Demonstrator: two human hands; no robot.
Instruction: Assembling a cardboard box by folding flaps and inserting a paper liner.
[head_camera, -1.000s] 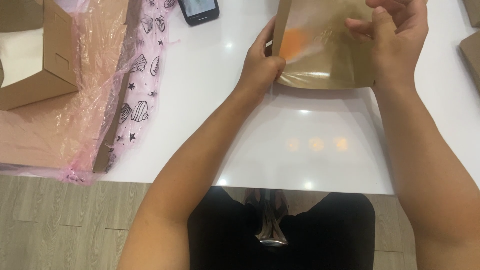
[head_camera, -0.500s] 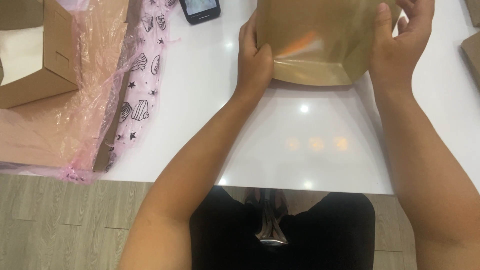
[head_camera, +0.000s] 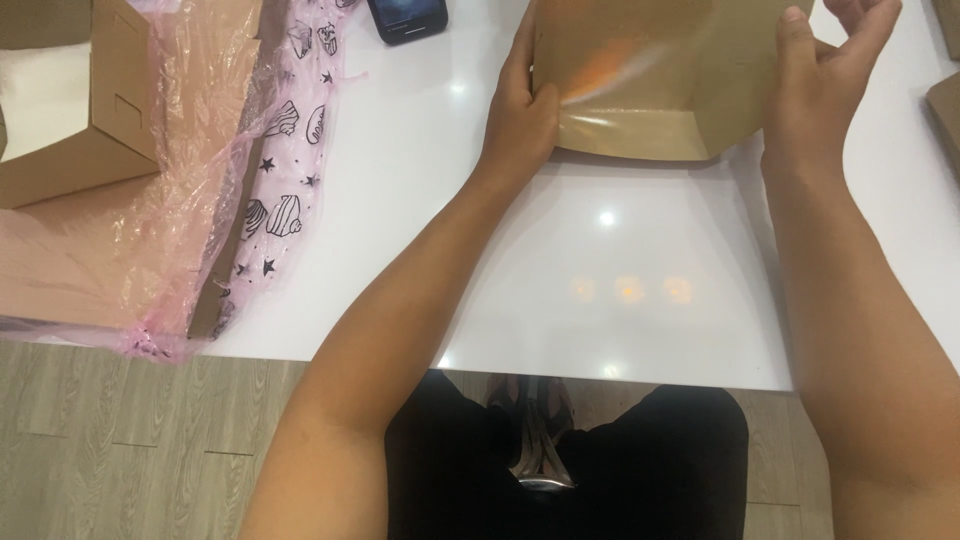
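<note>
**A:** What am I looking at on the feed right now?

**B:** I see both hands on a brown paper bag with a glossy window (head_camera: 650, 75), standing at the far edge of the white worktop (head_camera: 600, 290), a little right of the middle. The left hand (head_camera: 520, 115) is pressed flat against the bag's left side, thumb on the front face near the bottom fold. The right hand (head_camera: 820, 100) sits against the right side, its fingers (head_camera: 865, 25) spread loosely open and reaching up past the top of the view.

**A:** So is anything actually clamped?

**B:** I'd call it a squeeze between two palms, not a closed grasp. Neither hand curls shut round anything; the bag is held upright between them.

**A:** Which step would you judge this to be?

**B:** Shaping or squaring the bag, I think: the bottom panel is folded out flat toward me and the sides are being pushed in. Something orange shows through the window, but I can't tell what.

**A:** And the next move calls for what?

**B:** Even pressure on both sides so the base sits flat, I reckon. There's room: the phone (head_camera: 408, 18) lies well to the left at the far edge, and the pink printed plastic sheet (head_camera: 270, 200) and open cardboard box (head_camera: 80, 120) occupy the left end.
</note>
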